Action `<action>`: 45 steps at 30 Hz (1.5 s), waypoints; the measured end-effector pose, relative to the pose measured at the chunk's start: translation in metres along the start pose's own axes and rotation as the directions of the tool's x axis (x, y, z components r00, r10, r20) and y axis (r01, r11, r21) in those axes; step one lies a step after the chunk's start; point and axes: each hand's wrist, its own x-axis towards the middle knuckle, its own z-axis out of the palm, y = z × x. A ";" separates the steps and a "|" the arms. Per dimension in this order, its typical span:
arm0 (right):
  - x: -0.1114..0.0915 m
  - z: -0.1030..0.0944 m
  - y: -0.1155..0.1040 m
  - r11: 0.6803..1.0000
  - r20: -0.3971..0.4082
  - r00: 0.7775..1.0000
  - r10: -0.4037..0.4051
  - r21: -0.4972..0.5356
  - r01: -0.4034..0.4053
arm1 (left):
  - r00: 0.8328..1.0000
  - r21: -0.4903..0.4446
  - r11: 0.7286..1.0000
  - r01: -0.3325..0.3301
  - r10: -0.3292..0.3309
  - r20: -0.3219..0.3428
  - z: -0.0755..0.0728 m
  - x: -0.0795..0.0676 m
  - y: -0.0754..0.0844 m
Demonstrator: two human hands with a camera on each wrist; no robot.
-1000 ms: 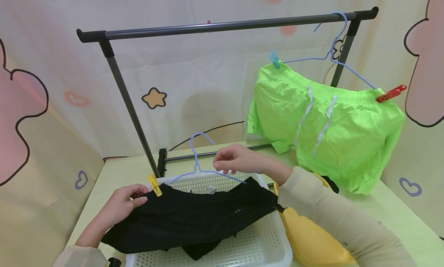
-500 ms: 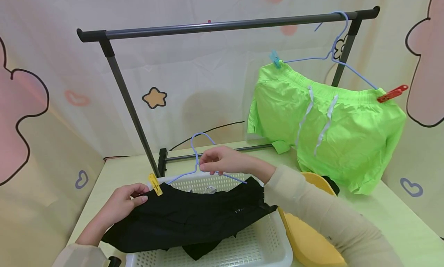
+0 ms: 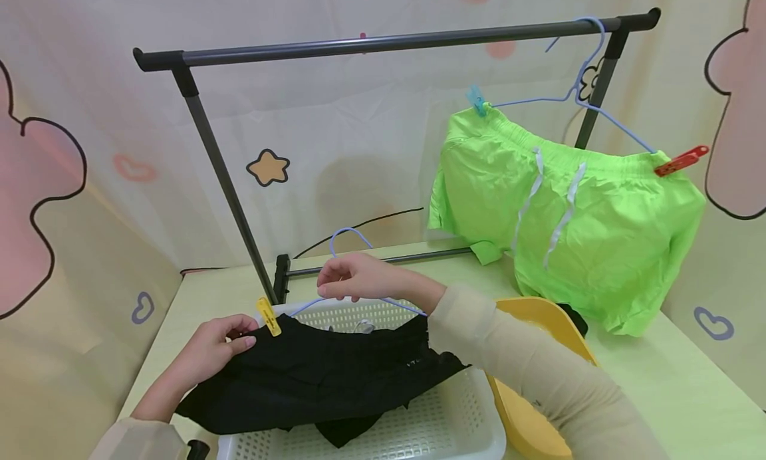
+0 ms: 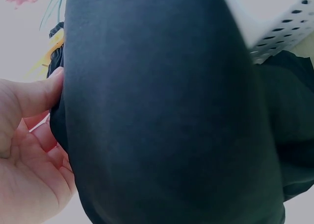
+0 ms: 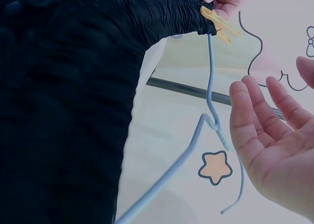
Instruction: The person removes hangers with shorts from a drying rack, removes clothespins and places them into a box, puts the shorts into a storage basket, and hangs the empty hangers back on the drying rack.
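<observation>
Black garment with an elastic waistband (image 3: 323, 377) spreads over the white basket in the head view. At its left end my left hand (image 3: 209, 348) pinches the waistband between thumb and fingers, beside a yellow clothespin (image 3: 268, 316) clipped there. A blue wire hanger (image 5: 211, 69) runs along the waistband, its hook sticking up in the head view. My right hand (image 3: 362, 277) is over the middle of the hanger, fingers loosely bent, holding nothing; in the right wrist view its palm and fingers are apart from the hanger. My right sleeve hides the waistband's right end in the head view.
A dark clothes rack (image 3: 383, 44) stands behind. Bright green shorts (image 3: 479, 174) hang at its right from another blue hanger, with a blue clothespin (image 3: 477, 101) and a red clothespin (image 3: 682, 161). The white basket (image 3: 493, 420) lies below, and a yellow basin (image 3: 517, 413) sits beside it.
My right hand has moved left across the hanger, from its right arm toward its middle, and the sleeve now covers more of the black garment. My left hand keeps its hold.
</observation>
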 end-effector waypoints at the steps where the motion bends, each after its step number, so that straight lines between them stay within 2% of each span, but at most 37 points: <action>1: 0.002 0.001 -0.001 1.000 -0.002 1.000 -0.002 -0.001 0.002 | 1.000 -0.001 1.000 -0.002 0.002 0.000 0.000 0.000 0.000; 17: 0.033 0.019 -0.004 0.999 -0.037 0.999 0.001 0.053 0.001 | 0.999 -0.037 0.999 -0.013 0.015 0.052 -0.003 0.002 0.002; 25: 0.048 0.025 -0.009 1.000 -0.041 0.999 0.000 0.011 0.000 | 0.998 -0.035 0.999 -0.002 0.005 0.065 -0.005 0.003 0.004; 34: 0.065 0.033 -0.013 0.996 0.010 0.996 0.086 -0.035 -0.086 | 0.998 -0.029 1.000 -0.006 0.008 0.057 -0.006 0.002 0.006; 39: 0.073 0.039 -0.014 0.995 0.057 0.994 0.089 -0.060 -0.085 | 0.999 -0.029 0.999 -0.019 0.020 0.051 -0.007 0.001 0.004; 45: 0.080 0.044 -0.011 0.994 0.071 0.992 0.103 -0.048 -0.100 | 0.998 -0.012 0.999 -0.034 0.035 0.045 -0.007 0.000 0.003</action>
